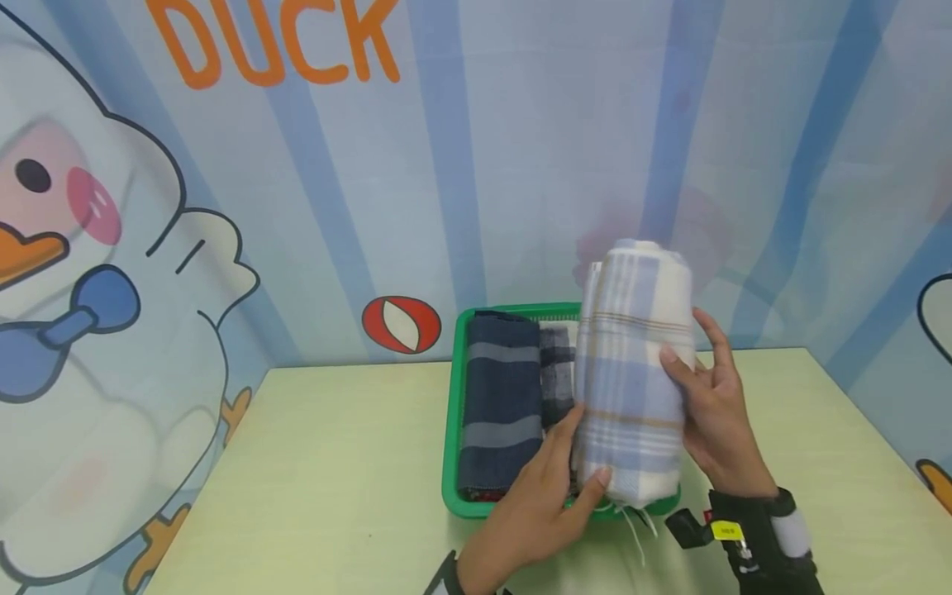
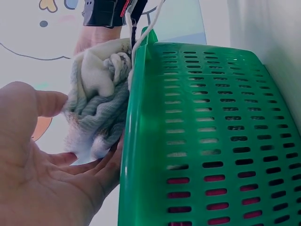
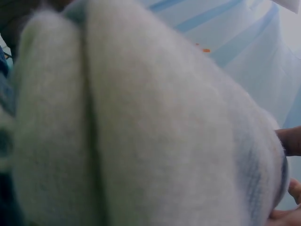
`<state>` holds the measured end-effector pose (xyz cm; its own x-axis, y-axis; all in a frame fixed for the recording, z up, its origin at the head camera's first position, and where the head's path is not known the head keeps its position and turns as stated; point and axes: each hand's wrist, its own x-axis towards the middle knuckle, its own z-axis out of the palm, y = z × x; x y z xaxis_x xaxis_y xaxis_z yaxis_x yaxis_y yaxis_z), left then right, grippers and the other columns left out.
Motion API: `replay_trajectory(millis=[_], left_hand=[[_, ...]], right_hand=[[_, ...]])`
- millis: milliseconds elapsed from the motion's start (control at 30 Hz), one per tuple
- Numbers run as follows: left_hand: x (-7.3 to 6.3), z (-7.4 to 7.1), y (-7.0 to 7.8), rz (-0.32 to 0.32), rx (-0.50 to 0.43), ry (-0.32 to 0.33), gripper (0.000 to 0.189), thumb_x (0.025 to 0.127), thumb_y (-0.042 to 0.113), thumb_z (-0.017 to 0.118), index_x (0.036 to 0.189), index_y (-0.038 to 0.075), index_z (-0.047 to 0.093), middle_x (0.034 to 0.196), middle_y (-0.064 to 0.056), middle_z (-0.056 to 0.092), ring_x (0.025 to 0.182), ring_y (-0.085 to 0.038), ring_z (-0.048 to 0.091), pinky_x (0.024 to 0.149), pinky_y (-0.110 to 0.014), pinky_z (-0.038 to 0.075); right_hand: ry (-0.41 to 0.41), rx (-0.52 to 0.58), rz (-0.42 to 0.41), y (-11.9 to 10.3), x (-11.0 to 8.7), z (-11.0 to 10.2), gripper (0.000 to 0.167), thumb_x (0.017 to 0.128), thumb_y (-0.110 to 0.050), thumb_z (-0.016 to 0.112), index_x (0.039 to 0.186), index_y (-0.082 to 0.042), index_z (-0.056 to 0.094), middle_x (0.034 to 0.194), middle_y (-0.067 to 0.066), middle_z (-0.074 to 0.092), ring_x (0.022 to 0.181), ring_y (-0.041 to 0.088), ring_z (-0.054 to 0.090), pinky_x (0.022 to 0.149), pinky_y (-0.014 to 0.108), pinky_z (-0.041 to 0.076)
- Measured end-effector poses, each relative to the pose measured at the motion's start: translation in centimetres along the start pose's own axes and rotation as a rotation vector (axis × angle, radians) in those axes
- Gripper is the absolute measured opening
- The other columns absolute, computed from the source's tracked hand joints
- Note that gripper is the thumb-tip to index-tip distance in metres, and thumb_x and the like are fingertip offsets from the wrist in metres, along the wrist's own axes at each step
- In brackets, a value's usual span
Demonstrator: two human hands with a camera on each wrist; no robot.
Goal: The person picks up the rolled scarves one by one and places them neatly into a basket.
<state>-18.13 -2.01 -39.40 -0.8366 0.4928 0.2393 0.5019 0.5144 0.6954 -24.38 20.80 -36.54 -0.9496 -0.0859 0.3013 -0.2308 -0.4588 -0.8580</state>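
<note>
A folded plaid scarf (image 1: 635,372), white and light blue with thin brown lines and fringe at its lower end, is held over the right part of a green plastic basket (image 1: 463,330). My right hand (image 1: 717,405) grips its right side, thumb in front. At the lower left end, my left hand (image 1: 539,504) holds it between thumb and fingers. The left wrist view shows the scarf's fringed end (image 2: 99,99) between the left thumb and fingers, beside the basket wall (image 2: 197,127). Blurred scarf cloth (image 3: 150,117) fills most of the right wrist view.
Inside the basket, a folded navy scarf (image 1: 502,405) with grey stripes lies on the left. Next to it is a grey-and-dark checked cloth (image 1: 556,372), partly hidden. The basket stands on a pale yellow table (image 1: 335,471), before a blue striped backdrop (image 1: 513,165).
</note>
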Motion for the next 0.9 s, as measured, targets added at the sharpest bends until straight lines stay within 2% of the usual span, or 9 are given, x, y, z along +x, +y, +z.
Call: replay_trajectory(millis=[533, 667, 900], left_hand=[[0.1, -0.1, -0.2, 0.074, 0.063, 0.076, 0.066, 0.108, 0.032, 0.039, 0.16, 0.009, 0.006, 0.162, -0.017, 0.027, 0.145, -0.033, 0.038, 0.114, -0.049, 0.04], [0.1, 0.0, -0.2, 0.089, 0.088, 0.091, 0.065, 0.108, 0.031, 0.038, 0.16, 0.007, 0.006, 0.162, -0.017, 0.027, 0.144, -0.031, 0.04, 0.112, -0.046, 0.043], [0.1, -0.1, -0.4, 0.105, 0.106, 0.098, 0.064, 0.109, 0.03, 0.036, 0.159, 0.005, 0.006, 0.161, -0.017, 0.027, 0.143, -0.029, 0.043, 0.11, -0.041, 0.046]], right_hand=[[-0.018, -0.024, 0.016, 1.4, 0.5, -0.2, 0.067, 0.104, -0.003, 0.046, 0.157, -0.032, 0.017, 0.139, -0.003, 0.051, 0.11, 0.012, 0.065, 0.082, 0.03, 0.058], [-0.025, -0.017, 0.036, 1.7, 0.6, -0.2, 0.067, 0.103, -0.003, 0.046, 0.157, -0.032, 0.018, 0.141, -0.004, 0.05, 0.11, 0.011, 0.064, 0.082, 0.029, 0.057], [-0.072, -0.014, 0.071, 2.2, 0.5, -0.2, 0.068, 0.104, -0.003, 0.043, 0.159, -0.028, 0.012, 0.145, -0.004, 0.043, 0.113, 0.01, 0.061, 0.085, 0.029, 0.056]])
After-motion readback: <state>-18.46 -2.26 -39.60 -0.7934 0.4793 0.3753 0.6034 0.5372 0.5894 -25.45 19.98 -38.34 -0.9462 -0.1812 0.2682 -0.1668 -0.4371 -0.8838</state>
